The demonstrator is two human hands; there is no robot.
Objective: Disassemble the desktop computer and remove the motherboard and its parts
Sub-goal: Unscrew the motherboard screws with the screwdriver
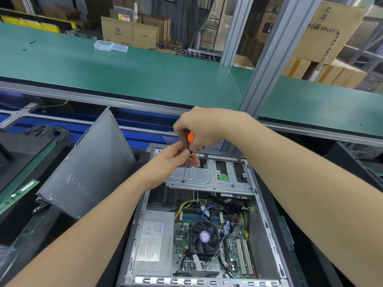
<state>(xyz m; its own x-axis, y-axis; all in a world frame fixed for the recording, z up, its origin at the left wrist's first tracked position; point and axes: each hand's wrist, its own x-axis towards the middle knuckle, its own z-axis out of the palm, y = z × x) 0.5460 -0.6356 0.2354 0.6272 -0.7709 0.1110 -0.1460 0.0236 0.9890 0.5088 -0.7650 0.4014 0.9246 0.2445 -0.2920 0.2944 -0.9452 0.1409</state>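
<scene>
**Desktop computer: drive cage screw, screwdriver engaged**

Desktop computer [176, 281] lies on its side, open face up, in the lower middle of the view. It sits on a dark surface in front of and below the green counter [124, 75].

1. Interior. The motherboard [180, 245] is seated in the chassis floor. The CPU fan [204, 238] is mounted on it, with the memory slots [201, 216] just beyond the fan. The power supply [154, 237] fills the left side of the chassis, beside the board. Yellow, blue and black cables run across the board above the slots.

2. Drive cage. The metal drive cage [207, 179] spans the far end of the chassis, above the board.

3. Tool. The screwdriver [189, 141] has an orange and black handle. It stands nearly upright, with its tip on a screw at the left end of the drive cage.

4. Hands. The right hand [204, 127] is wrapped over the top of the handle, fingers closed round it. The left hand [174, 160] pinches the lower handle, where the shaft begins, between thumb and fingers.

5. Surroundings. The removed side panel [91, 168] leans tilted just left of the chassis. A green memory module [18, 193] lies at the far left. A coil of cable [49, 132] lies behind the panel. A clear plastic box [110, 46] rests on the counter, with cardboard boxes [128, 33] behind it.
</scene>
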